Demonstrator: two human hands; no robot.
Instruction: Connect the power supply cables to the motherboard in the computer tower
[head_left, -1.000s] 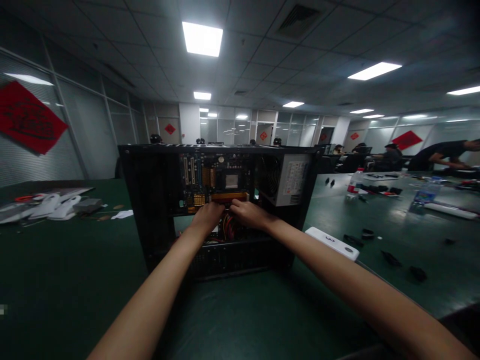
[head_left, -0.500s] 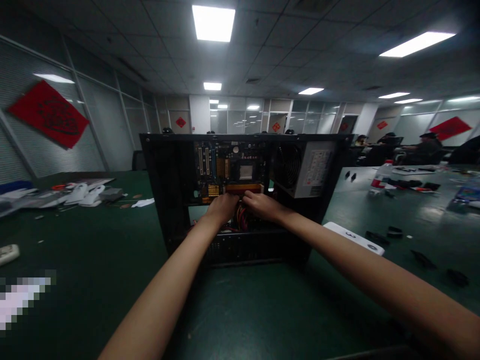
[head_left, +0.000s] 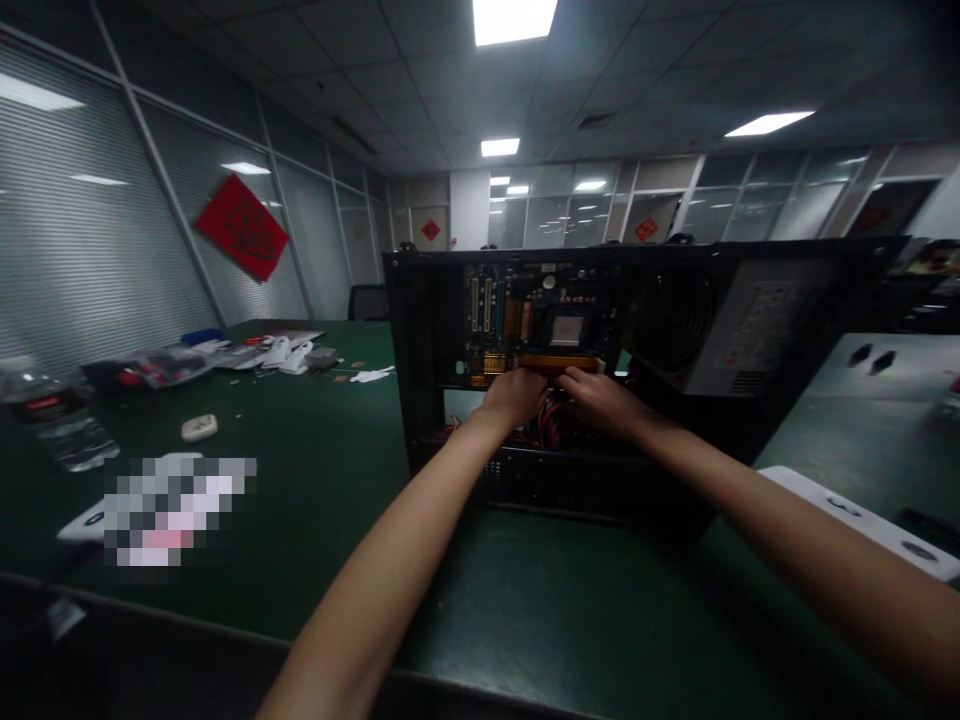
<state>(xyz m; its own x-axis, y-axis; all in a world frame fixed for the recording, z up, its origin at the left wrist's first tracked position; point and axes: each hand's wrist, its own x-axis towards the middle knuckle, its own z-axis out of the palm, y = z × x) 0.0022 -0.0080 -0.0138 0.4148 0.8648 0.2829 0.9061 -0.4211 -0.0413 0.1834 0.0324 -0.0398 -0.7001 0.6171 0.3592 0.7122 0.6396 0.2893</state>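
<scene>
An open black computer case [head_left: 559,482] stands on the green table with its inside facing me. Its motherboard [head_left: 592,288] shows a bare square processor socket area [head_left: 567,330], and orange memory slots [head_left: 559,364] run along its lower edge. My left hand [head_left: 516,396] is closed just below those slots, fingertips bent inward. Beside it, my right hand [head_left: 604,402] is also closed, thumb and fingers pinched near the slots. Coloured cables [head_left: 551,420] hang between and beneath the hands. Whatever the fingertips hold is hidden. A power supply [head_left: 772,320] sits at upper right inside the case.
On the left of the table [head_left: 352,440] lie a water bottle [head_left: 64,420], a small white object [head_left: 199,428], and papers and plastic bags [head_left: 176,365]. A white numbered board [head_left: 840,510] lies under my right forearm. Small black parts [head_left: 874,357] rest at far right.
My view has turned left, so the case and both hands appear farther right. The hands stay at the same spot by the memory slots, with fingers still closed.
</scene>
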